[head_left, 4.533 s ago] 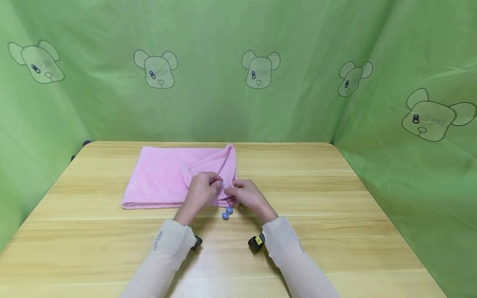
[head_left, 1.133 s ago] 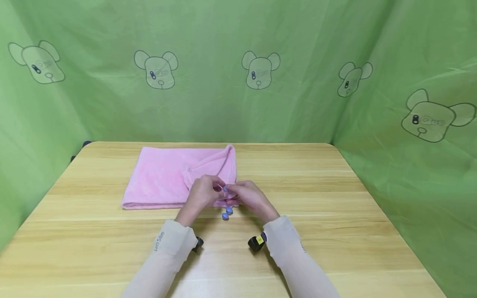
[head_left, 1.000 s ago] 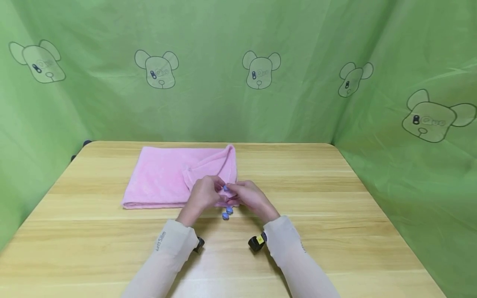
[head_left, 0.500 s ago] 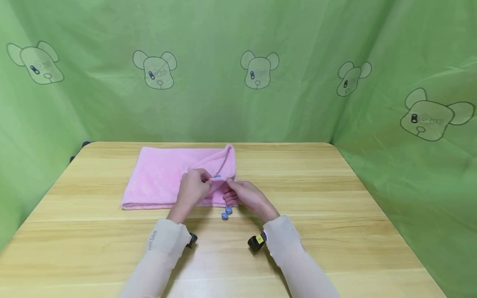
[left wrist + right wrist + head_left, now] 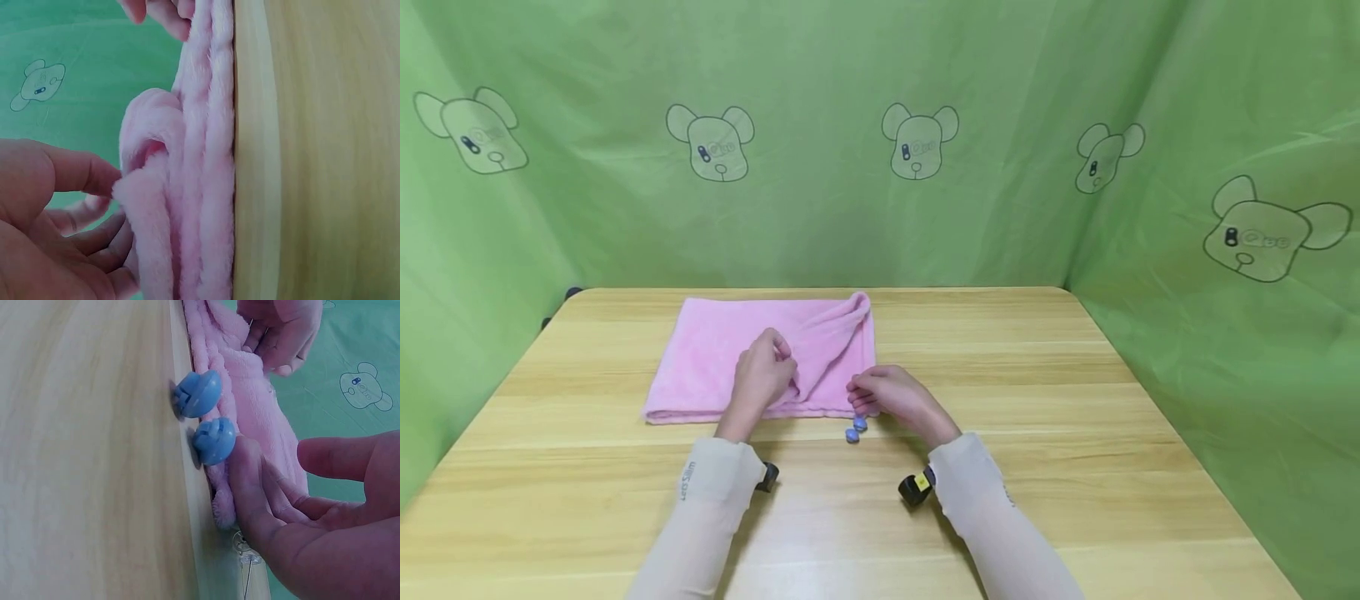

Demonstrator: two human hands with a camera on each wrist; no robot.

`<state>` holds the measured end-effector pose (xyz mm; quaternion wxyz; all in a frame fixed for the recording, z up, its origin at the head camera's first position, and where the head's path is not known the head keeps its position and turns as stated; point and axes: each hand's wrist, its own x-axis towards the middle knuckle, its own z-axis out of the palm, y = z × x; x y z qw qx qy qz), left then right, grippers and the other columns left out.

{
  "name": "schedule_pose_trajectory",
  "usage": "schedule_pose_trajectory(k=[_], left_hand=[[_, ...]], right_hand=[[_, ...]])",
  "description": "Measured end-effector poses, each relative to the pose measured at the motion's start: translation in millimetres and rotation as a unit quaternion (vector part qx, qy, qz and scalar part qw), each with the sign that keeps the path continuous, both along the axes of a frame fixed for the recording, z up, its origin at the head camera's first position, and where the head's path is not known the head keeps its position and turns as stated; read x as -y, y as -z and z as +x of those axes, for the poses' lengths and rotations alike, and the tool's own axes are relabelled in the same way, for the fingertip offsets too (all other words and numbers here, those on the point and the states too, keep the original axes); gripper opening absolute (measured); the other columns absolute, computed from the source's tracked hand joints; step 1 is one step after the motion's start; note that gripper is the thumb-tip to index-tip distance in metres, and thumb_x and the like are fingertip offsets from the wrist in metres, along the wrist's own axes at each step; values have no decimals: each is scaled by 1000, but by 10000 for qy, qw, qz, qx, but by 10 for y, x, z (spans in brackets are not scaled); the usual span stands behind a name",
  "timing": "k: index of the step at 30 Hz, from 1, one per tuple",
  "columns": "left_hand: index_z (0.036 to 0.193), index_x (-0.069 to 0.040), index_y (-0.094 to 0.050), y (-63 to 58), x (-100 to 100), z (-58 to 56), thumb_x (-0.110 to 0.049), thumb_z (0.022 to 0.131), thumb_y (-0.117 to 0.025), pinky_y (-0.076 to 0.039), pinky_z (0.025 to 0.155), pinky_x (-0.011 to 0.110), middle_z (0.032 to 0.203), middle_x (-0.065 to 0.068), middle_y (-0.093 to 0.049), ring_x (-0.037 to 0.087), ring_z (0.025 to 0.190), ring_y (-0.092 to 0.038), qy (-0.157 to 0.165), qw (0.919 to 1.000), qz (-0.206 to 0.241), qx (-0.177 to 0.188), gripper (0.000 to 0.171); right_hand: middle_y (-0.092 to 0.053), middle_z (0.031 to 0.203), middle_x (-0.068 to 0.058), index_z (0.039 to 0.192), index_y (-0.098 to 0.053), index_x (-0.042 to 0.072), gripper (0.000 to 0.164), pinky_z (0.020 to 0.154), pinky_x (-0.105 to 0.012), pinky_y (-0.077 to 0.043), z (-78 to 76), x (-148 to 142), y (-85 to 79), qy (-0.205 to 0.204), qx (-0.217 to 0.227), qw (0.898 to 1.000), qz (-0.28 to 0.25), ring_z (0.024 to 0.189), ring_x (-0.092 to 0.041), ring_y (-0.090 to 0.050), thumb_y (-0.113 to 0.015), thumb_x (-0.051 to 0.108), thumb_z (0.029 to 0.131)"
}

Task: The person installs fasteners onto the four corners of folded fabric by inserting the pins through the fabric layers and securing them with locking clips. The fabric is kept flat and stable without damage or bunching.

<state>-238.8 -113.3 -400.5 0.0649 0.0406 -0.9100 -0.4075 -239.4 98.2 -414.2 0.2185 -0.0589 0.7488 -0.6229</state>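
A folded pink plush blanket (image 5: 715, 333) lies on the table, its near right part turned over as a loose flap (image 5: 150, 212). At the flap's edge, my left hand (image 5: 763, 375) pinches the plush with bent fingers. My right hand (image 5: 895, 396) is at the blanket's near right corner, fingers loosely bent and thumb (image 5: 331, 456) apart from them, with nothing held. Close by the right fingertips sit two blue mushroom-shaped plastic fasteners, one nearer my hand (image 5: 214, 440) and one farther away (image 5: 199, 394). The underside of the flap is hidden.
The wooden table (image 5: 1037, 458) extends to both sides and in front of the blanket. Green curtains (image 5: 820, 225) with bear drawings stand behind and beside it. Below the right fingers shows a clear piece with a thin metal rod (image 5: 248, 569).
The left hand has moved left with the flap, away from the right hand. A blue fastener seen between the hands is now out of sight. The right hand has let go of the cloth.
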Motion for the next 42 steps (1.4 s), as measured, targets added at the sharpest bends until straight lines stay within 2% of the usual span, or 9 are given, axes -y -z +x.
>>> schedule_pose_trajectory(k=[2,10,17,19,22,25,29,34,42], left_hand=[[93,-7,-64,27,15,-12,-4,83,-62,-48,67,41,82,7,-65,25,71,-58,28,9999,-111,-112,10],[92,-7,-76,48,30,-18,-8,87,-61,-49,67,42,95,9,-71,24,73,-61,206,9991,-337,-117,15],[83,-4,-72,-28,-131,40,-2,80,-65,-50,57,38,70,5,-66,20,56,-58,195,9969,-74,-765,7],[79,-4,-70,-48,-217,66,1,78,-68,-52,59,36,68,4,-65,18,57,-58,335,9951,-70,-923,6],[80,-2,-70,-63,-358,107,5,75,-72,-54,64,36,72,6,-67,18,64,-60,789,9910,-158,-1074,9],[84,-1,-70,-67,-472,152,5,74,-76,-54,68,37,78,9,-69,20,70,-62,1309,9864,-315,-942,13],[91,-3,-69,-50,-537,191,-2,71,-82,-52,71,39,83,10,-68,22,74,-60,1723,9827,-608,-318,24],[97,-6,-66,-14,-522,188,-5,66,-85,-51,78,42,91,10,-66,25,82,-59,1857,9790,-799,252,37],[97,-4,-70,23,-497,159,3,65,-81,-49,86,43,93,9,-66,26,90,-59,1995,9751,-903,345,35]], right_hand=[[-63,91,-18,107,-60,-14,25,77,-32,-56,2,2,-1,3,-17,10000,15,78,-21,-62,-48,7,101],[-63,91,-18,106,-61,-14,25,76,-31,-57,3,1,4,-39,-114,9999,62,77,-21,-62,-48,7,101],[-64,92,-18,106,-61,-13,24,77,-33,-56,-18,-8,43,-44,-118,9999,76,78,-22,-62,-49,7,101],[-64,92,-18,107,-62,-13,24,77,-33,-56,-23,-14,51,-57,-120,9999,66,78,-22,-63,-50,7,100],[-64,91,-18,107,-62,-12,24,77,-33,-56,-22,-19,52,-68,-152,9998,76,78,-22,-63,-50,8,100],[-65,91,-18,106,-63,-12,25,75,-32,-56,-14,-21,44,-63,-183,9998,80,78,-22,-64,-49,8,101],[-66,90,-17,105,-63,-12,26,71,-28,-56,-2,-17,34,-91,-270,9995,114,77,-21,-64,-47,8,101],[-67,90,-19,107,-62,-13,26,72,-29,-56,12,-12,18,-106,-263,9995,132,76,-21,-65,-47,7,101],[-66,90,-18,106,-63,-11,25,73,-30,-56,4,-25,15,-50,-231,9995,187,78,-22,-64,-47,8,101]])
